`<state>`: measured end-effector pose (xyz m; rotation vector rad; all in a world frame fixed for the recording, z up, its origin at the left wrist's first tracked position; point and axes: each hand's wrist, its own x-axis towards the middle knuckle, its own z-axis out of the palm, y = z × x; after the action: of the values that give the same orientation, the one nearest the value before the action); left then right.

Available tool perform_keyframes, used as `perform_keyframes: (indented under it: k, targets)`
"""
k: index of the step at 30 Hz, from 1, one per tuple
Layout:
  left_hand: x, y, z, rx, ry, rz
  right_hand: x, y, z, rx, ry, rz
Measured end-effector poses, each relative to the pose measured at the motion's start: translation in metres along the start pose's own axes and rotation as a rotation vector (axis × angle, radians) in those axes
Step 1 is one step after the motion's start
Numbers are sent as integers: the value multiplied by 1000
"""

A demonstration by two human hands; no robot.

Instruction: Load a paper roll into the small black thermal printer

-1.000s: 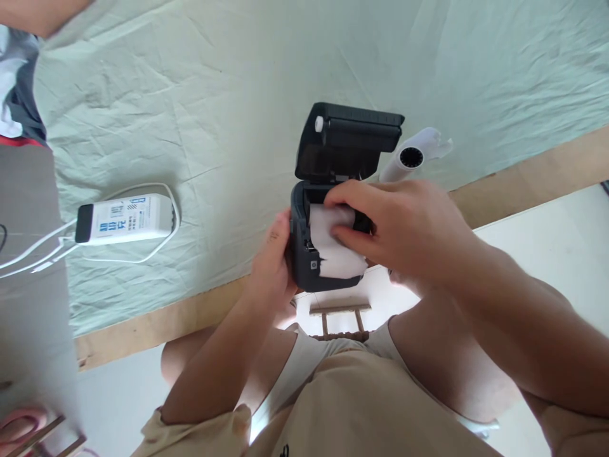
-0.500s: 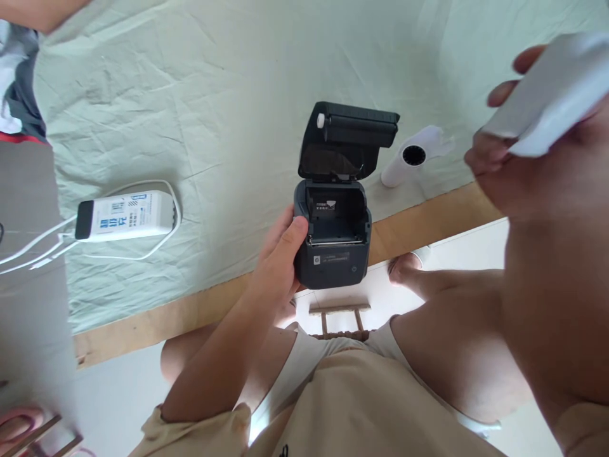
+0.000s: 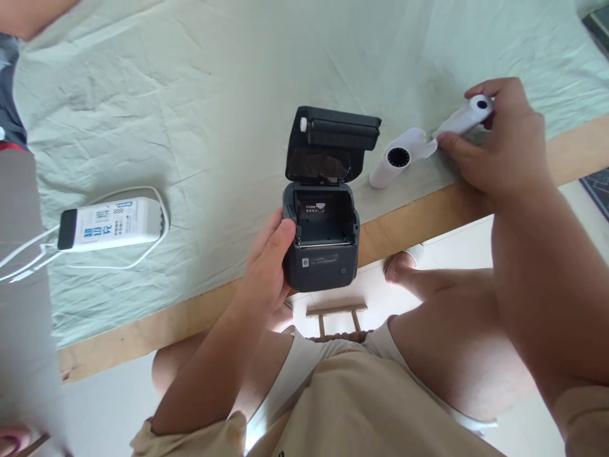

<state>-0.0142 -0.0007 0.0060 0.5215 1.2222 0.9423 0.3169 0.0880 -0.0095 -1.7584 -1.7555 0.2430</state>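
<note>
My left hand (image 3: 269, 257) grips the left side of a dark label printer (image 3: 321, 266), whose lid (image 3: 328, 143) stands raised. The printer's paper bay shows no roll in it; a torn white label sticks on its inner wall. At the right, my right hand (image 3: 504, 133) is closed around a white paper roll (image 3: 464, 119) with a small dark core, low over the cloth. Between printer and right hand, another white paper roll (image 3: 378, 172) with a wider black core lies on the cloth, its loose end pointing toward my right thumb.
A pale green cloth (image 3: 228, 95) covers the table, with a bare wooden edge (image 3: 143, 330) nearest me. A white power strip (image 3: 114, 223) with cables lies at the left. Part of another person's arm (image 3: 33, 16) shows at the top left corner.
My right hand has come down and inward from the upper right with the white roll, now beside the other roll. My left hand still holds the open printer; the view has shifted slightly.
</note>
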Motion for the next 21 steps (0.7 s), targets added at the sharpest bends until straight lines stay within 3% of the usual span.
perform_keyframes:
  k: [4, 6, 9, 14, 18, 21]
  targets:
    - [0, -2, -1, -25, -29, 51, -19, -34, -1, 13, 280, -239]
    - [0, -3, -2, -30, -34, 63, -30, -57, 7, 30, 266, -284]
    - [-1, -3, -3, -28, -9, 63, -37, -80, 27, 11, 132, -294]
    - [-3, -4, -5, -7, -39, 73, -33, -77, 43, 73, -26, -136]
    - [-2, -2, -7, -2, -113, 21, -37, -65, 40, 198, -71, -278]
    - [-2, -2, -7, 10, -126, 20, -40, -57, 44, 169, -5, -402]
